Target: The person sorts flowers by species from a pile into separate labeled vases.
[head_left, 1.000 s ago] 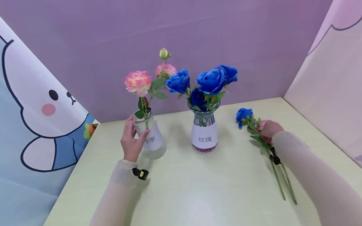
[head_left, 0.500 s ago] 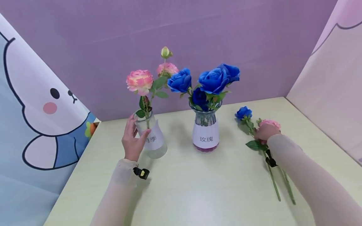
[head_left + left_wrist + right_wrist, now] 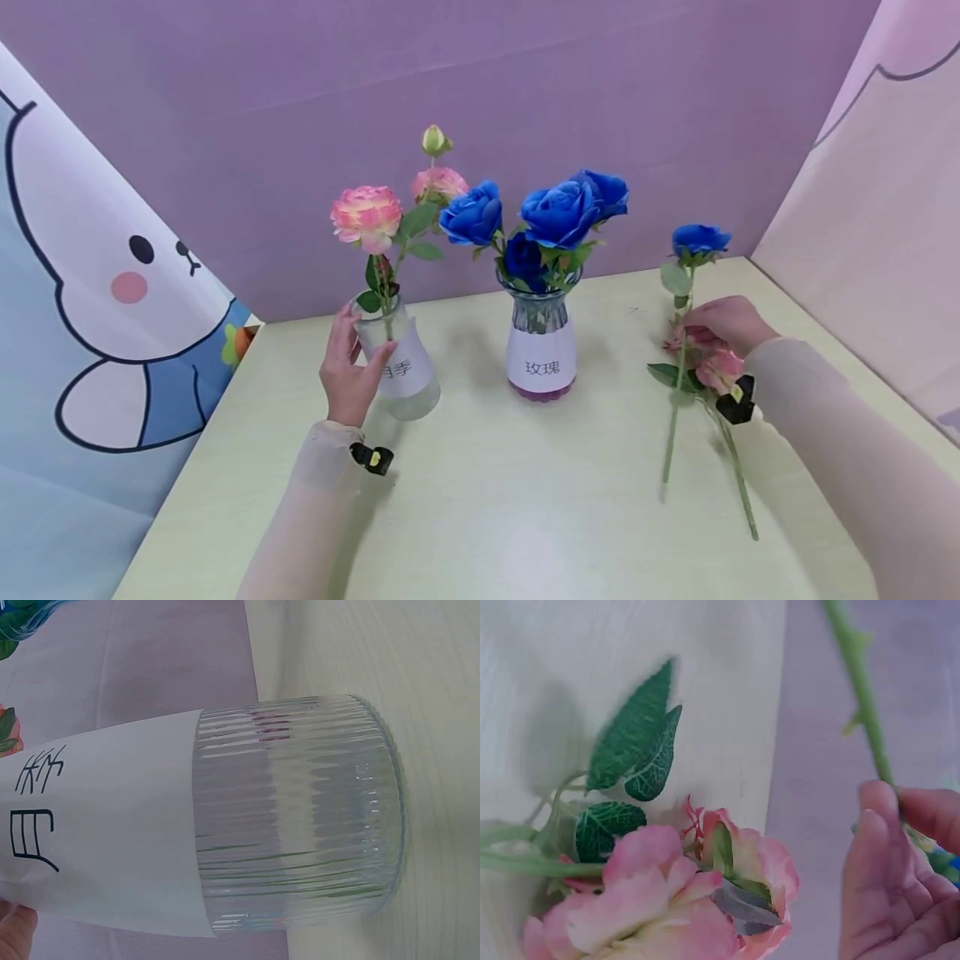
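My left hand point(image 3: 351, 375) holds a clear ribbed glass vase point(image 3: 414, 404) with a white written label, thumb in front and fingers at the far side. Two pink flowers and a bud point(image 3: 435, 142) stand in it. In the left wrist view the vase's label point(image 3: 112, 825) shows beside the thumb tip. Over the table's right side, my right hand point(image 3: 727, 323) pinches a blue rose point(image 3: 699, 240) by its stem, bloom up and stem hanging down. The right wrist view shows the thorny stem point(image 3: 866, 697) between thumb and finger. Below lies a pink flower spray point(image 3: 722, 371).
A second glass vase point(image 3: 542, 367), also labelled, stands mid-table with several blue roses point(image 3: 561, 215) in it. A purple backdrop point(image 3: 300, 150) rises behind the table point(image 3: 510, 500), with printed cloth at both sides.
My right hand has picked the blue rose up from beside the pink spray and turned it upright. The pink spray lies on the table. My left hand stays on its vase.
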{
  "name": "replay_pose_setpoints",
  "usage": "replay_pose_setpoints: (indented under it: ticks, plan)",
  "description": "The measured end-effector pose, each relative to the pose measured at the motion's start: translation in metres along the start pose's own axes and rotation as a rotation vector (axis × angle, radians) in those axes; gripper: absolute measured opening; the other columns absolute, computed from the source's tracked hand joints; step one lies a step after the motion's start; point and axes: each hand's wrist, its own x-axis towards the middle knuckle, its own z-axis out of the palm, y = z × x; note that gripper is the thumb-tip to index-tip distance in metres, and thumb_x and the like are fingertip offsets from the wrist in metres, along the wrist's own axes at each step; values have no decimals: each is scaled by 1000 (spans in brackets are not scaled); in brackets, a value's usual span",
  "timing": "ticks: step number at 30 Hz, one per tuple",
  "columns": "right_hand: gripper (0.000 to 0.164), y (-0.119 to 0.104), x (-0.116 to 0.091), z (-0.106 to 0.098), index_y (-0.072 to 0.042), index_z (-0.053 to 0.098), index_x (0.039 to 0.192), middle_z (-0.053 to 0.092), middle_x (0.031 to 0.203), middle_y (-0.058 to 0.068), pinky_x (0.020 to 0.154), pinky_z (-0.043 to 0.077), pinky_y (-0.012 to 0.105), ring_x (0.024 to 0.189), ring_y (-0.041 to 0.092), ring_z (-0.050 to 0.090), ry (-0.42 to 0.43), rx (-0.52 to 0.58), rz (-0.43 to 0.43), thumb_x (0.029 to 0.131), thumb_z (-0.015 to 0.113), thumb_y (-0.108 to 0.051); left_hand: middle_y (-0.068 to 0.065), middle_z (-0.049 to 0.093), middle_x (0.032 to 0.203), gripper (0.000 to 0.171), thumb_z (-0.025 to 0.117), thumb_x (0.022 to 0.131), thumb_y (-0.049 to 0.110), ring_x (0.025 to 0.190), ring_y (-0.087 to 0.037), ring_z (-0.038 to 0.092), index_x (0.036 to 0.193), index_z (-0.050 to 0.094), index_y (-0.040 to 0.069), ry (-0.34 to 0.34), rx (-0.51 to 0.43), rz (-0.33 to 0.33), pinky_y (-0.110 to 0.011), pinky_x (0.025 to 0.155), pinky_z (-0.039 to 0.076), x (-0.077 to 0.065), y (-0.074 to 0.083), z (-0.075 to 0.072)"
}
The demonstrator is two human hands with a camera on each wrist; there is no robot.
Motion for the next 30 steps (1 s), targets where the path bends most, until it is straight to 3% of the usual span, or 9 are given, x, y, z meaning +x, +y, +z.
replay_pose_setpoints:
  ticks: [5, 11, 18, 23, 30]
  plan:
    - [26, 4, -14, 1, -23, 68, 72, 68, 69, -5, 65, 57, 19, 65, 4, 65, 49, 244, -54, 94, 59, -11, -15, 44, 144, 51, 78, 78, 2, 124, -39, 49, 121, 52, -5, -1, -13, -16, -46, 93, 49, -1, -1, 0]
    - [13, 21, -35, 13, -14, 70, 80, 70, 74, 0, 62, 56, 19, 67, 8, 68, 108, 636, -118, 91, 64, -9, -15, 43, 145, 51, 78, 78, 2, 125, -40, 48, 122, 52, -5, -7, -19, -31, -46, 94, 48, 0, 0, 0]
    - [25, 34, -45, 40, -14, 73, 89, 73, 81, 0, 61, 53, 15, 73, 6, 68, -56, 774, -264, 99, 51, -6, -15, 43, 145, 51, 77, 78, 1, 124, -40, 49, 122, 53, -4, -10, -14, -41, -47, 93, 49, 1, 1, 1]
    - [28, 32, -49, 59, -5, 71, 86, 73, 82, 6, 71, 56, 20, 73, 11, 70, -73, 910, -383, 97, 47, 5, -18, 42, 145, 52, 77, 78, 1, 124, -40, 48, 123, 52, -4, -7, -20, -43, -47, 93, 48, 1, 1, 1]
    - [23, 30, -58, 74, -2, 70, 88, 72, 83, 7, 73, 56, 20, 77, 13, 70, -103, 1034, -441, 98, 49, 0, -18, 42, 145, 53, 77, 77, 0, 125, -40, 48, 124, 53, -4, -5, -26, -47, -47, 94, 48, 1, 2, 1]
